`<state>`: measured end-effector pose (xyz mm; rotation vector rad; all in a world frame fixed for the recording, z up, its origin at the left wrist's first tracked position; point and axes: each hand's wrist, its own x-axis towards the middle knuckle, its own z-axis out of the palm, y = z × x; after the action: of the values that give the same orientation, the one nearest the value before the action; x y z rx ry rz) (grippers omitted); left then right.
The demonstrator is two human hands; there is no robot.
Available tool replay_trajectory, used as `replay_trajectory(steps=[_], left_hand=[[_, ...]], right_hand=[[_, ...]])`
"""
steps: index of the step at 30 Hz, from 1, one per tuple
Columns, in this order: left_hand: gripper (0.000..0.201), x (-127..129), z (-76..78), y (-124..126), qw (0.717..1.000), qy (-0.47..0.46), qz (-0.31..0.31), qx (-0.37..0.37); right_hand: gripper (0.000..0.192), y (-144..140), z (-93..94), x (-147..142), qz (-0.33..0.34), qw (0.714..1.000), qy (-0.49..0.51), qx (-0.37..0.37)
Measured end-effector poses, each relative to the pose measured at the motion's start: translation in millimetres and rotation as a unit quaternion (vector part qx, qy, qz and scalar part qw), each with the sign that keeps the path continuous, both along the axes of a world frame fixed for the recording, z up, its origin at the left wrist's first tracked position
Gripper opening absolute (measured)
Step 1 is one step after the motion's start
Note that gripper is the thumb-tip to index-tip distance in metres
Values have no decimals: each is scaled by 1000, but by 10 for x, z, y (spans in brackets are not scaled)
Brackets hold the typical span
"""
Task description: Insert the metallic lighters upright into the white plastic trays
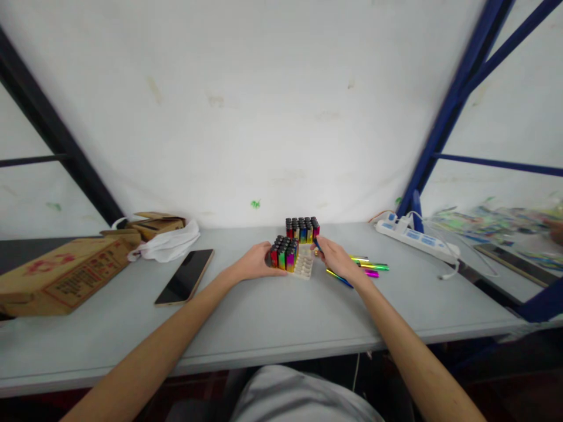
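At the tray's [307,267] nine o'clock, my left hand [258,262] clasped lighters [284,255]; at three, my right hand [333,257] pinched something blue [317,244].

You get bright, even light over the white wall [272,117] and grey desk [246,319], dimness below the desk's edge, glints on the loose shiny pieces [373,266] (fine detail is soft), wide-angle stretch towards the sides, and blurred clutter [532,215] at far right.

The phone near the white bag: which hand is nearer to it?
Left. The left hand is right of the phone, against the lighters; the right hand is farther right, by the tray.
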<state>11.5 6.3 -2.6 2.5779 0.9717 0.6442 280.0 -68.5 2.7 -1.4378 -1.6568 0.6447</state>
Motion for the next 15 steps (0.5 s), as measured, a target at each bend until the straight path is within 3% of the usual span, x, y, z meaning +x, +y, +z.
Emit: replay_trajectory(steps=[5,15], left_hand=[[66,-4,-10,19,1000,-9,-4,-8],[66,1,-13,18,1000,-19,-5,-11]], right_hand=[[29,31,-64,16,18,997,-45,57],[19,-1,-81,-35,-6,990,-63,123]])
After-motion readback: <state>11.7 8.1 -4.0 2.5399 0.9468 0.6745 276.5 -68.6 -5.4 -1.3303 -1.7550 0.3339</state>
